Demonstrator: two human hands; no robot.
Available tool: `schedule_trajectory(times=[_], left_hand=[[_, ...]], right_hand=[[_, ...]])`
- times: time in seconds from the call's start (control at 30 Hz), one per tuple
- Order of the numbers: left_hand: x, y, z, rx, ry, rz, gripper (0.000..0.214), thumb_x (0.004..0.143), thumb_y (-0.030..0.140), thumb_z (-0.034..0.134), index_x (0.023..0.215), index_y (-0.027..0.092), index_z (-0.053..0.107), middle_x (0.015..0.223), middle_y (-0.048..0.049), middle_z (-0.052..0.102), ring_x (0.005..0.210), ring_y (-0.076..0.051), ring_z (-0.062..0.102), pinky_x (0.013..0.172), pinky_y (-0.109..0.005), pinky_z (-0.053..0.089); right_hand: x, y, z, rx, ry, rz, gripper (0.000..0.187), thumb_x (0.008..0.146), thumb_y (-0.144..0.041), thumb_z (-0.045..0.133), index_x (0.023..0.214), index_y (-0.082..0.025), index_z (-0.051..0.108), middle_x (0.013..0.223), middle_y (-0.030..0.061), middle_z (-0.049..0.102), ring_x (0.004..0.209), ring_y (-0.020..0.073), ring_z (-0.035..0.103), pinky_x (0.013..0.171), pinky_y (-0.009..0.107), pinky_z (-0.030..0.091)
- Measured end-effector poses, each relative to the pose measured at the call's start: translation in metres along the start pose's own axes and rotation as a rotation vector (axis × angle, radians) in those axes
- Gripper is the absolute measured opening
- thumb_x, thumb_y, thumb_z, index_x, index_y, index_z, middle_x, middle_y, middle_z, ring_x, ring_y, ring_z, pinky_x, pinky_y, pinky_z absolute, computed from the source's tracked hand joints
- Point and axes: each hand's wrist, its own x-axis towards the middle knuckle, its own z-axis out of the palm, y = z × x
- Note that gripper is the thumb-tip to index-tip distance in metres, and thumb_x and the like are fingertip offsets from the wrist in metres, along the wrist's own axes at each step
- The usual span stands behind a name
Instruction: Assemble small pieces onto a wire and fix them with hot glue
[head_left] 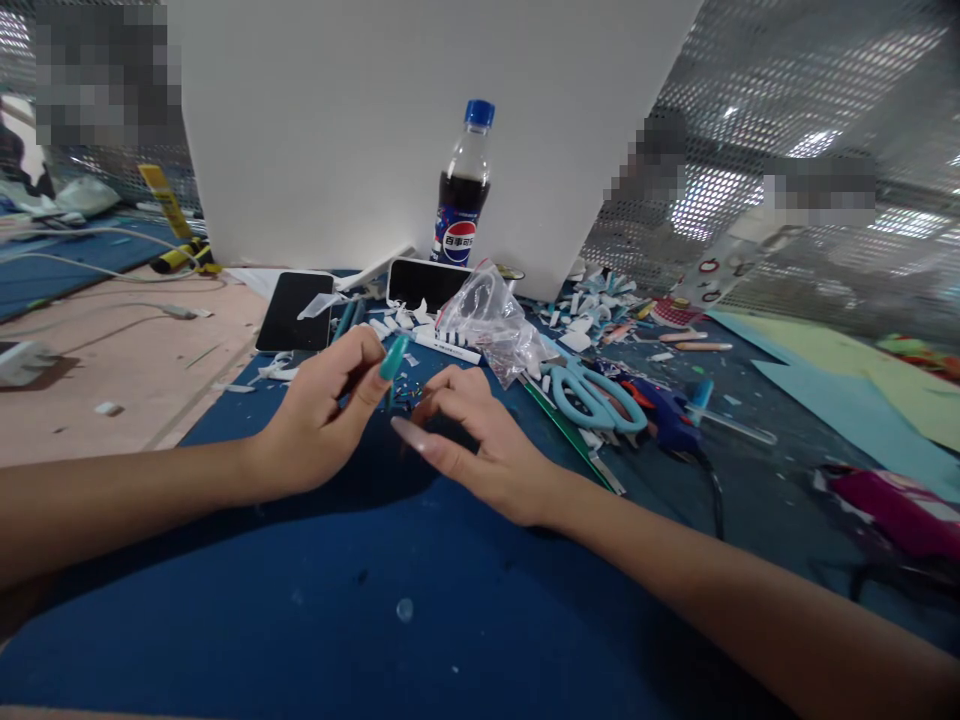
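Note:
My left hand (322, 420) hovers over the blue mat (300, 620). Its thumb, with a long teal nail, meets the bent index finger in a pinch. Whatever lies between those fingertips, if anything, is too small or hidden to make out. To its right, my right hand (491, 445) has its fingers loosely bent and its thumb, with a long pale nail, stretched toward the left hand. A gap shows between that thumb and the index finger, with nothing visible in it. Small shiny bits (409, 390) lie on the mat just beyond and between both hands.
Behind the hands are a white marker (448, 346), clear zip bag (491, 315), phone (295, 312), second phone (426, 284) and cola bottle (462, 200) before a white board (322, 130). Rightward lie light-blue scissors (589, 395), a glue gun (667, 415) and white scraps (589, 305).

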Motion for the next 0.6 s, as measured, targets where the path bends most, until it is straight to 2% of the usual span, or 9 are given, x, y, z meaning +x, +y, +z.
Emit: schedule_trajectory(times=[0.1,0.17,0.23,0.33,0.43,0.53,0.6], left_hand=[[-0.0019,0.0026,-0.0015,0.073,-0.118,0.065,0.018,0.088,0.019,0.04,0.071,0.019,0.038,0.065,0.0029,0.039,0.056,-0.009,0.037,0.052,-0.024,0.034],[-0.0022,0.0043,-0.002,0.097,-0.169,0.083,0.017,0.087,0.018,0.04,0.071,0.019,0.038,0.065,0.0024,0.041,0.057,-0.01,0.039,0.053,-0.024,0.035],[-0.002,0.005,-0.002,0.112,-0.164,0.075,0.017,0.087,0.018,0.039,0.071,0.019,0.039,0.065,0.0022,0.042,0.057,-0.01,0.039,0.053,-0.024,0.035],[-0.0012,0.004,-0.0014,0.135,-0.128,0.018,0.018,0.088,0.02,0.039,0.07,0.019,0.039,0.064,0.0024,0.042,0.056,-0.01,0.039,0.052,-0.024,0.035],[-0.0003,0.0029,-0.0012,0.13,-0.11,-0.023,0.02,0.088,0.024,0.04,0.069,0.019,0.04,0.063,0.0022,0.042,0.056,-0.01,0.04,0.052,-0.024,0.035],[0.0003,0.0042,-0.002,0.109,-0.135,-0.002,0.019,0.088,0.024,0.04,0.07,0.019,0.04,0.063,0.0021,0.043,0.056,-0.01,0.041,0.051,-0.024,0.037],[-0.0001,0.0058,-0.0029,0.098,-0.185,0.06,0.016,0.087,0.019,0.04,0.071,0.019,0.041,0.065,0.0017,0.045,0.057,-0.009,0.042,0.052,-0.023,0.037]], right_hand=[[-0.0013,0.0003,0.0034,-0.063,-0.064,-0.086,0.03,0.089,-0.043,0.044,0.09,-0.016,0.055,0.091,0.0067,0.056,0.089,0.0187,0.045,0.084,0.036,0.038],[-0.0025,0.0018,0.0065,-0.07,-0.029,-0.099,0.032,0.091,-0.045,0.039,0.081,-0.017,0.052,0.082,0.0062,0.057,0.082,0.0182,0.047,0.079,0.034,0.039],[-0.0037,0.003,0.0087,-0.04,0.021,-0.077,0.034,0.093,-0.042,0.035,0.073,-0.018,0.048,0.072,0.0041,0.056,0.074,0.0167,0.049,0.073,0.032,0.04],[-0.0049,0.0026,0.0083,0.029,0.06,-0.021,0.031,0.094,-0.033,0.035,0.069,-0.019,0.046,0.064,0.001,0.054,0.067,0.0141,0.052,0.068,0.029,0.04],[-0.0045,0.0003,0.005,0.091,0.079,0.032,0.027,0.094,-0.031,0.035,0.076,-0.018,0.049,0.07,0.0018,0.057,0.069,0.0133,0.055,0.068,0.028,0.042],[-0.0033,-0.001,0.0032,0.119,-0.016,-0.001,0.027,0.093,-0.035,0.037,0.088,-0.015,0.054,0.083,0.0061,0.061,0.077,0.0154,0.057,0.071,0.029,0.044],[-0.0027,-0.0002,0.004,0.104,-0.067,-0.045,0.025,0.091,-0.037,0.043,0.088,-0.015,0.056,0.086,0.0067,0.062,0.081,0.0163,0.057,0.072,0.029,0.044]])
